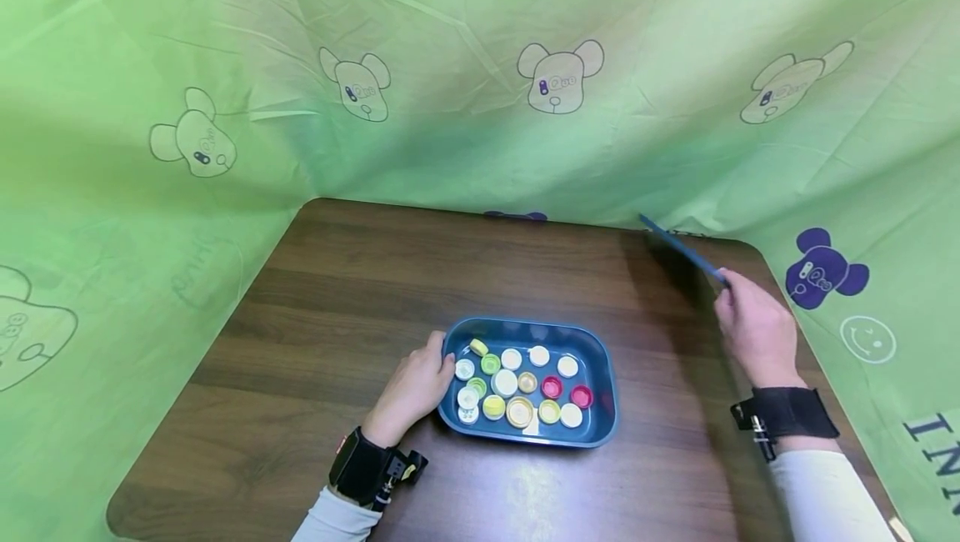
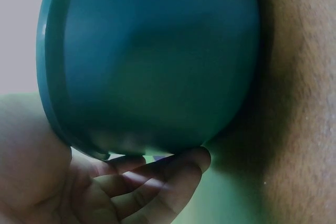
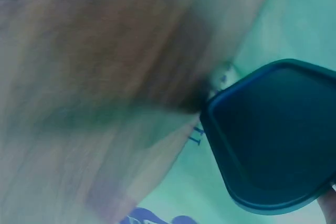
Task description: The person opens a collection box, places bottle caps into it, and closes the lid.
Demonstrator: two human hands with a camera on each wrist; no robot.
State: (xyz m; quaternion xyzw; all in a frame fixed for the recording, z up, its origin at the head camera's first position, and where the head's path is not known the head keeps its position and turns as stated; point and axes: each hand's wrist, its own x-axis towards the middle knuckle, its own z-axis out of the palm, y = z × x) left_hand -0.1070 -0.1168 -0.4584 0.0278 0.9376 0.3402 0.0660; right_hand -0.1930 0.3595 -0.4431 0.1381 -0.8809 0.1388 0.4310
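Observation:
A blue tray [image 1: 604, 383] stands on the brown table, with several bottle caps [image 1: 506, 383] in white, yellow, green and pink lying in it. My left hand [image 1: 416, 385] grips the tray's left end, thumb at the rim. The left wrist view shows the tray's outer wall [image 2: 152, 61] close up, with my curled fingers [image 2: 157, 182] against its lower edge. My right hand [image 1: 753, 325] is raised at the back right and pinches a flat blue lid [image 1: 678, 248], seen edge-on and tilted. In the right wrist view the lid [image 3: 278, 135] fills the lower right.
The wooden table [image 1: 337, 292] has rounded corners. A green cloth with bear drawings [image 1: 480, 25] closes it in on the left, back and right. Black wrist straps [image 1: 783, 413] sit on both arms.

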